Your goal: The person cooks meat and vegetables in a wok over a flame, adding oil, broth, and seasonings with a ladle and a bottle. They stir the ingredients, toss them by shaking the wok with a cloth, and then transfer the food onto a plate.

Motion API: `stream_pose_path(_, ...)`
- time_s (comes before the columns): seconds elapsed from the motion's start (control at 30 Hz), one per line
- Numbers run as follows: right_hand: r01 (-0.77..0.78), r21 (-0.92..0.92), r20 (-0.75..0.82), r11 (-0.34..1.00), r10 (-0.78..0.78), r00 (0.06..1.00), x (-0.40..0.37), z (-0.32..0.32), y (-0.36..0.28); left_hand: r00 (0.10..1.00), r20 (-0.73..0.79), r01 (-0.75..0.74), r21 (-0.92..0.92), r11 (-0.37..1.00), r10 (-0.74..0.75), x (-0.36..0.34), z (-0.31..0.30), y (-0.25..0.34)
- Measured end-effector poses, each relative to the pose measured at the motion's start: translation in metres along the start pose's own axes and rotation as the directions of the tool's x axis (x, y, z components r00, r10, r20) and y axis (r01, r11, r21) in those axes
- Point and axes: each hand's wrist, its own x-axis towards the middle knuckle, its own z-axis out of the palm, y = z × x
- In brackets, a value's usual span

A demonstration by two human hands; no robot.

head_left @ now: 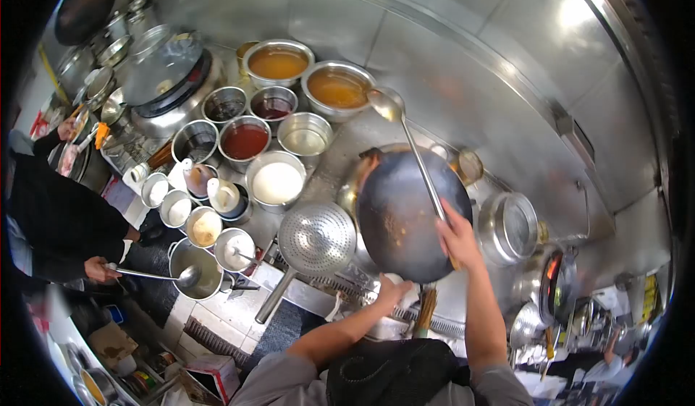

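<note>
A dark wok (405, 210) is tilted up over the stove in front of me. My left hand (394, 290) is closed on its near rim, with a white cloth partly showing beside the fingers. My right hand (457, 236) is wrapped round the handle of a long metal ladle (420, 153), whose bowl is up near the orange liquid pots. Small brown bits or stains show inside the wok. Left of the wok lies a perforated strainer (317, 238), its handle pointing toward me. A bamboo brush (426, 310) stands just below the wok.
Pots of orange liquid (338, 87), red sauce (245, 140) and white powder (278, 182) stand at the left back. A co-worker's hand (99, 269) holds another ladle (190, 276) over a pot at the left. A metal pot (508, 227) sits right of the wok.
</note>
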Motion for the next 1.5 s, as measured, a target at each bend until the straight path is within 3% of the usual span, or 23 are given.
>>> stream_pose_path(0.03, -0.131, 0.392, 0.003, 0.911, 0.141, 0.990, -0.049, -0.010, 0.014, 0.999, -0.025, 0.031, -0.040, 0.999, -0.032, -0.002, 0.000, -0.003)
stream_pose_path(0.1, -0.177, 0.280, -0.009, 0.943, 0.187, 0.982, -0.126, -0.037, 0.062, 0.972, 0.064, 0.223, 0.036, 0.974, -0.225, -0.017, 0.000, 0.025)
stream_pose_path(0.13, 0.077, -0.326, -0.185, 0.942, -0.144, 0.972, -0.152, -0.042, 0.083, 0.998, -0.028, 0.062, 0.003, 0.998, -0.062, -0.006, 0.002, 0.002)
stream_pose_path(0.17, 0.170, -0.822, -0.137, 0.543, -0.478, 0.867, -0.177, -0.042, 0.100, 0.988, -0.124, -0.091, -0.003, 0.996, 0.090, -0.004, -0.004, -0.025)
stream_pose_path(0.2, 0.143, -0.807, -0.160, 0.573, -0.445, 0.881, -0.196, -0.036, 0.101, 0.994, -0.109, 0.032, 0.049, 0.998, -0.027, -0.006, -0.004, -0.017)
stream_pose_path(0.27, -0.154, -0.591, -0.246, 0.792, 0.005, 0.969, -0.226, -0.026, 0.095, 0.987, -0.044, 0.156, -0.025, 0.987, -0.157, -0.037, -0.006, 0.003)
stream_pose_path(0.37, 0.010, -0.393, -0.241, 0.919, -0.113, 0.964, -0.278, -0.043, 0.125, 0.983, 0.089, 0.172, -0.132, 0.976, -0.161, -0.044, -0.002, 0.025)
stream_pose_path(0.4, -0.224, -0.362, -0.164, 0.905, 0.175, 0.971, -0.291, -0.056, 0.093, 0.966, 0.122, 0.244, -0.130, 0.961, -0.228, -0.061, -0.014, 0.019)
stream_pose_path(0.43, -0.125, -0.358, -0.126, 0.925, 0.085, 0.988, -0.304, -0.063, 0.077, 0.961, 0.074, 0.266, 0.000, 0.964, -0.266, -0.071, -0.013, 0.031)
stream_pose_path(0.5, -0.144, -0.350, -0.010, 0.925, 0.151, 0.989, -0.331, -0.094, 0.045, 0.973, 0.036, 0.229, -0.091, 0.969, -0.227, -0.119, 0.014, 0.063)
stream_pose_path(0.57, -0.295, -0.253, 0.108, 0.921, 0.330, 0.938, -0.351, -0.121, 0.023, 0.971, 0.107, 0.220, -0.067, 0.973, -0.212, -0.141, 0.022, 0.072)
stream_pose_path(0.63, -0.154, -0.389, 0.175, 0.908, 0.237, 0.956, -0.346, -0.128, 0.033, 0.952, 0.041, 0.305, -0.088, 0.948, -0.302, -0.138, 0.045, 0.082)
stream_pose_path(0.67, -0.227, -0.468, 0.157, 0.854, 0.333, 0.930, -0.332, -0.118, 0.024, 0.954, 0.060, 0.294, -0.025, 0.955, -0.292, -0.116, 0.036, 0.065)
stream_pose_path(0.73, -0.018, -0.407, 0.088, 0.913, 0.058, 0.994, -0.313, -0.086, 0.078, 0.974, 0.126, 0.191, -0.016, 0.982, -0.187, -0.105, 0.032, 0.047)
stream_pose_path(0.83, 0.025, -0.446, -0.096, 0.895, -0.076, 0.993, -0.302, -0.038, 0.135, 0.996, 0.021, 0.083, 0.037, 0.996, -0.084, -0.121, 0.004, -0.008)
stream_pose_path(0.87, 0.026, -0.410, -0.102, 0.912, -0.074, 0.992, -0.311, -0.039, 0.132, 0.983, 0.086, 0.160, 0.040, 0.986, -0.163, -0.129, -0.020, -0.020)
stream_pose_path(0.97, 0.107, -0.452, 0.073, 0.886, -0.083, 0.994, -0.346, -0.087, 0.088, 0.979, 0.060, 0.190, 0.052, 0.980, -0.193, -0.181, -0.011, 0.012)
stream_pose_path(1.07, -0.078, -0.480, 0.245, 0.874, 0.219, 0.944, -0.344, -0.128, 0.019, 0.966, 0.050, 0.258, -0.047, 0.965, -0.255, -0.179, 0.024, 0.053)
stream_pose_path(1.17, -0.245, -0.617, 0.186, 0.748, 0.441, 0.878, -0.309, -0.120, 0.019, 0.963, 0.106, 0.248, 0.014, 0.969, -0.248, -0.138, 0.053, 0.085)
stream_pose_path(1.23, 0.179, -0.538, 0.084, 0.824, -0.159, 0.984, -0.287, -0.091, 0.089, 0.980, 0.022, 0.199, 0.027, 0.980, -0.200, -0.121, 0.037, 0.053)
stream_pose_path(1.27, 0.181, -0.542, 0.075, 0.820, -0.167, 0.983, -0.287, -0.087, 0.088, 0.981, 0.029, 0.190, 0.016, 0.982, -0.190, -0.123, 0.025, 0.038)
stream_pose_path(1.37, 0.033, -0.556, 0.000, 0.831, -0.040, 0.999, -0.304, -0.084, 0.076, 0.975, 0.130, 0.181, 0.008, 0.983, -0.181, -0.163, -0.015, 0.022)
stream_pose_path(1.5, -0.042, -0.540, 0.247, 0.840, 0.207, 0.947, -0.328, -0.139, 0.012, 0.947, 0.067, 0.315, 0.008, 0.949, -0.315, -0.179, 0.028, 0.094)
